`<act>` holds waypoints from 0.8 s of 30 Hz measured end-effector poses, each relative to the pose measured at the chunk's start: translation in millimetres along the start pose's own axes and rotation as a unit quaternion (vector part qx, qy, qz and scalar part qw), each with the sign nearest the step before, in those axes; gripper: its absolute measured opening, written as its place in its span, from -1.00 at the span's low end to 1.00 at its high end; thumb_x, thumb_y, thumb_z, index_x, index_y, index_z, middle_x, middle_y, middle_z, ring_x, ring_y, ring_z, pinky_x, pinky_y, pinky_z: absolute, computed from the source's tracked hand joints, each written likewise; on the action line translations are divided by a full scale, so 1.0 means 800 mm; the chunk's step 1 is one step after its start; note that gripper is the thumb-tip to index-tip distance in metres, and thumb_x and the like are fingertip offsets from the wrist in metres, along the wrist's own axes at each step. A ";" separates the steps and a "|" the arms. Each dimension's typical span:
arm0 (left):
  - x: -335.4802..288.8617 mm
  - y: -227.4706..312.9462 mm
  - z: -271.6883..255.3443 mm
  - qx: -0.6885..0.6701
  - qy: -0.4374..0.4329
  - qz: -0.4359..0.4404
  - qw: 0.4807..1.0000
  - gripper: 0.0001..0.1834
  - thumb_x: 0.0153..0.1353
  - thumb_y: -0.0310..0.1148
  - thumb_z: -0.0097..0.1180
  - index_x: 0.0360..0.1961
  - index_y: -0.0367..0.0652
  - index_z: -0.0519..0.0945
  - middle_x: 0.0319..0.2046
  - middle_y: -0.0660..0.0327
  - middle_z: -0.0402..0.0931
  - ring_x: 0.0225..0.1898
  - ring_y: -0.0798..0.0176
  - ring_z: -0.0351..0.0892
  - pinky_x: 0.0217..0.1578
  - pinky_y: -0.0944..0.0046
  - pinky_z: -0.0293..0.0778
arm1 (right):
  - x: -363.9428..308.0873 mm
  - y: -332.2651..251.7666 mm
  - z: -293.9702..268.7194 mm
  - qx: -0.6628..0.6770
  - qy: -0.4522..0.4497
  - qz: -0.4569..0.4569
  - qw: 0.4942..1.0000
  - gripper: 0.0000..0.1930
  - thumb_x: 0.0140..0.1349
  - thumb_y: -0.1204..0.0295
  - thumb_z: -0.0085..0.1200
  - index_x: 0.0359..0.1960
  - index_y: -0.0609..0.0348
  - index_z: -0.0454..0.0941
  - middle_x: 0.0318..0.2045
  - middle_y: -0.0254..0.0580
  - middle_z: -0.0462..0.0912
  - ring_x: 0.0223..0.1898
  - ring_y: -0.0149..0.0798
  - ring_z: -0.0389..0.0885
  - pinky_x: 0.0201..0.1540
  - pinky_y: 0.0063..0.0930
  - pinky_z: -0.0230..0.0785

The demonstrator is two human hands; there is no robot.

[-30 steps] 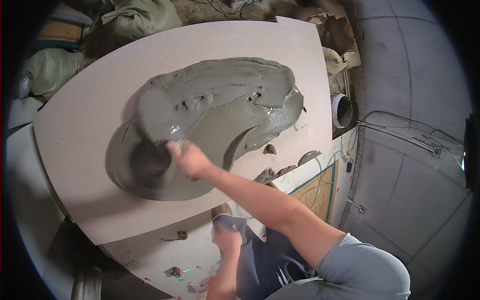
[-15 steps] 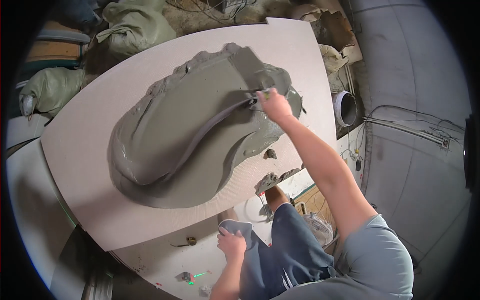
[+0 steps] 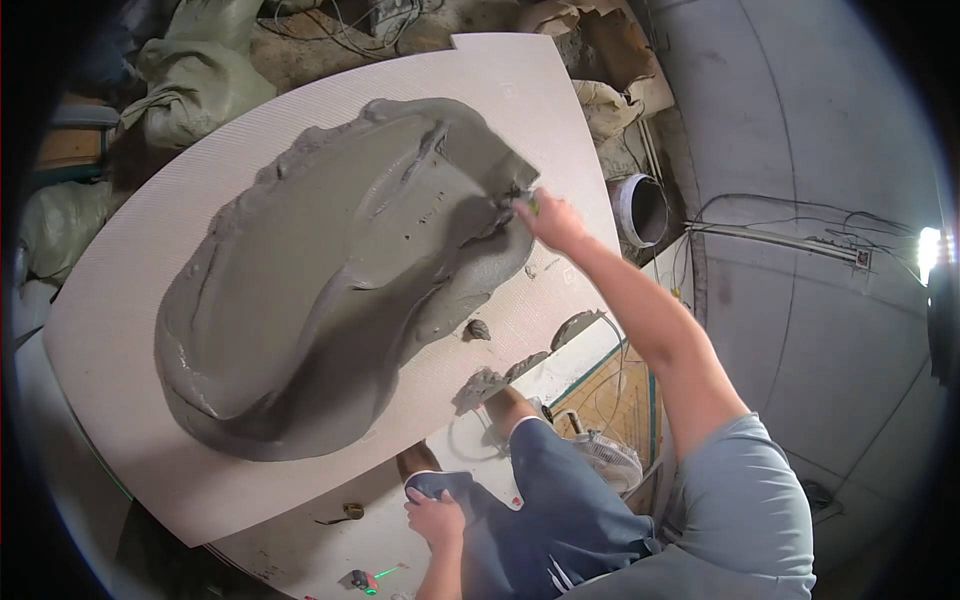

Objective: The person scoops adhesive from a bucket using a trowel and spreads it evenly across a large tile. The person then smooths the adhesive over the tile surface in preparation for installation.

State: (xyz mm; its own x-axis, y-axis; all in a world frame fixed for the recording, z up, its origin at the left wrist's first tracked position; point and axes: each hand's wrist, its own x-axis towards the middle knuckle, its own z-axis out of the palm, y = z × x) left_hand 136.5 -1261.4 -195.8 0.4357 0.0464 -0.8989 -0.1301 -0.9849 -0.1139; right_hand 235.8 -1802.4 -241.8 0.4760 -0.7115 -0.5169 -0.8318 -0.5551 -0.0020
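My right hand (image 3: 553, 220) is closed on the handle of a trowel (image 3: 490, 158). Its wide flat blade is smeared with grey mortar and lies at the far right part of the spread. The wet mortar (image 3: 290, 240) covers much of a large pale pinkish slab (image 3: 130, 450) with a fine textured face. A raised fold curves through the mortar toward the near left, and short gouges mark its surface left of the blade. My left hand (image 3: 437, 517) rests on my knee, fingers apart and holding nothing.
Mortar clumps (image 3: 478, 329) sit on the slab's near right side. Pale sacks (image 3: 200, 85) stand at far left, and a white bucket (image 3: 640, 210) lies right of the slab. A fan (image 3: 608, 460) stands by my leg; a tape measure (image 3: 352, 511) lies below the slab.
The view has shifted, so the slab sits farther left. Right of centre, the mortar shows new gouges and a changed fold. The trowel has turned in my right hand; my left stays on my knee.
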 end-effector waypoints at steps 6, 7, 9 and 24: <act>-0.006 0.030 0.020 0.017 -0.008 -0.016 1.000 -0.10 0.18 -0.09 0.28 0.37 -0.39 0.16 0.04 -0.18 0.42 -0.01 -0.15 0.55 0.02 -0.07 0.45 | 0.038 0.021 -0.021 0.081 -0.084 -0.053 0.992 -0.28 0.39 -0.14 -0.10 0.00 0.50 0.47 -0.11 0.39 0.64 -0.07 0.20 0.67 -0.01 -0.02 0.51; -0.007 0.034 0.020 0.023 -0.012 -0.029 0.999 -0.10 0.18 -0.09 0.28 0.37 -0.39 0.15 0.04 -0.18 0.42 -0.01 -0.15 0.55 0.02 -0.07 0.45 | -0.001 0.023 0.003 0.117 -0.130 -0.046 0.984 -0.29 0.41 -0.13 -0.12 0.02 0.47 0.45 -0.10 0.40 0.63 -0.06 0.23 0.66 0.02 0.01 0.48; -0.009 0.040 0.032 0.037 -0.011 -0.045 0.998 -0.09 0.17 -0.09 0.29 0.37 -0.39 0.13 0.04 -0.17 0.42 0.00 -0.16 0.54 0.03 -0.06 0.45 | -0.084 0.030 0.038 0.178 -0.215 -0.020 0.960 -0.32 0.44 -0.13 -0.16 0.06 0.43 0.42 -0.09 0.44 0.61 -0.04 0.29 0.63 0.08 0.07 0.44; -0.011 0.108 0.079 0.081 -0.037 -0.082 0.993 -0.04 0.16 -0.06 0.30 0.39 -0.40 0.10 0.11 -0.19 0.33 0.07 -0.19 0.49 0.09 -0.11 0.41 | 0.205 0.111 -0.118 0.357 -0.128 0.070 0.923 -0.21 0.34 -0.32 -0.12 -0.17 0.39 0.44 -0.51 -0.05 0.55 -0.61 -0.26 0.56 -0.64 -0.31 0.46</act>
State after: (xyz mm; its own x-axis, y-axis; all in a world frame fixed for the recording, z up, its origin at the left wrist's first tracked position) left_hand 65.3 -1336.6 -224.4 0.3963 0.2218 -0.8909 -0.2063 -0.9241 -0.3218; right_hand 266.6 -2009.1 -246.2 0.3429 -0.5794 -0.7394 -0.8996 0.0240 -0.4361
